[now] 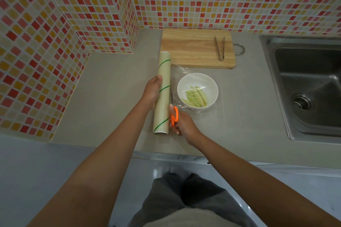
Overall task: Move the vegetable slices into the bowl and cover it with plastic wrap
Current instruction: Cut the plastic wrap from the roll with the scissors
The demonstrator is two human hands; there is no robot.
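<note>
Bowl (197, 91) is white, round, sits on the grey counter (110, 86) just in front of the wooden cutting board (197, 48). Pale green vegetable slices (196, 96) lie inside it, long and tapered, piled toward the near side. Clear plastic wrap (218, 106) is draped over the bowl and spreads onto the counter right of it; edges are hard to trace, only glare and wrinkles show. Wrap roll (162, 92) lies just left of the bowl, cream with green diagonal stripes. Left hand (152, 92) grips the roll mid-length, fingers curled round it. Right hand (184, 124) holds orange-handled scissors (173, 110) between roll and bowl, fingers through the loops; blades thin and dark, can't tell if parted. Metal tongs (219, 48) rest on the board.
</note>
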